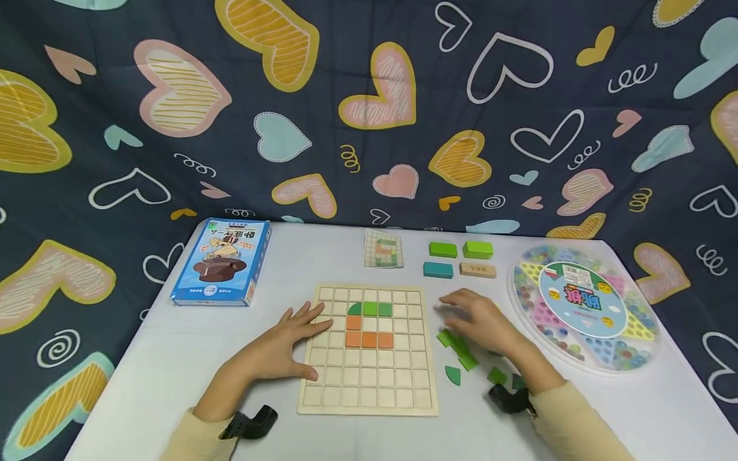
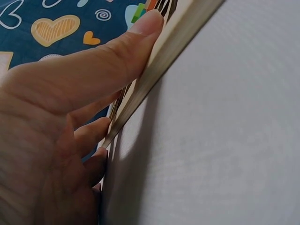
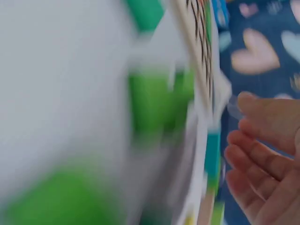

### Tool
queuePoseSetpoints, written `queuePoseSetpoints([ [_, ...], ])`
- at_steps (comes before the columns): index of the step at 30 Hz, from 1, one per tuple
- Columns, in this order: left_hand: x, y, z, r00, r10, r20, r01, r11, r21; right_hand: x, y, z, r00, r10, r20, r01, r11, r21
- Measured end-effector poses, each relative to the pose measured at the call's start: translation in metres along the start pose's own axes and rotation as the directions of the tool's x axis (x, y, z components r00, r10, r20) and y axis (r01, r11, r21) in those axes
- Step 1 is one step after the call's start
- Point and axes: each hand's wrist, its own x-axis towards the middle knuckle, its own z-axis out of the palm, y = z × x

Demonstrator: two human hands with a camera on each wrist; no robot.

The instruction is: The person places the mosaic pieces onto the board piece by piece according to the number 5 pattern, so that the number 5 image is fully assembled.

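A wooden grid board point(image 1: 369, 398) lies on the white table. Set in its cells are green tiles point(image 1: 371, 309), one with a rounded corner, and orange tiles point(image 1: 369, 340). With fingers spread, my left hand point(image 1: 277, 346) rests on the board's left edge; in the left wrist view its thumb point(image 2: 117, 58) lies on the rim. Just right of the board, my right hand point(image 1: 481, 323) is over loose green tiles point(image 1: 459, 349), its fingers loosely bent. The right wrist view shows these fingers point(image 3: 253, 164) with nothing visible between them. A quarter-round green tile point(image 1: 453, 375) lies nearby.
Behind the board are a pattern card point(image 1: 383, 249), two green blocks point(image 1: 442, 250), a teal block point(image 1: 438, 269) and a wooden block point(image 1: 478, 270). A blue box point(image 1: 221, 262) stands left, a round marble game case point(image 1: 582, 307) right. A heart-patterned cloth point(image 1: 369, 147) hangs behind.
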Motion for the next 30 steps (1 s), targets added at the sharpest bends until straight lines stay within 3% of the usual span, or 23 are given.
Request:
queuePoseSetpoints([
  [6,-0.003,0.001,-0.007,1.0,-0.005,-0.007,0.005,1.0,0.027,-0.042,0.04,-0.026,0.986,0.164,-0.021,-0.164,0.986,-0.021],
  [10,-0.004,0.0,-0.006,1.0,-0.011,-0.012,0.011,1.0,0.024,-0.046,0.051,-0.029,0.986,0.168,-0.015,-0.168,0.983,-0.07],
  [14,0.0,0.0,-0.002,1.0,0.007,0.0,-0.007,1.0,0.025,-0.044,0.049,-0.028,0.988,0.139,-0.066,-0.146,0.981,-0.126],
  [19,0.004,0.001,-0.003,1.0,0.014,0.004,-0.014,1.0,0.026,-0.016,0.017,-0.02,0.997,0.013,-0.075,-0.019,0.996,-0.083],
  [24,0.004,0.0,-0.004,1.0,-0.004,0.016,0.004,1.0,0.012,0.026,-0.018,0.006,0.991,-0.133,0.032,0.135,0.989,-0.068],
  [30,0.001,-0.001,-0.001,1.0,0.005,0.011,-0.005,1.0,0.0,0.055,-0.035,0.029,0.973,-0.192,0.125,0.205,0.974,-0.096],
])
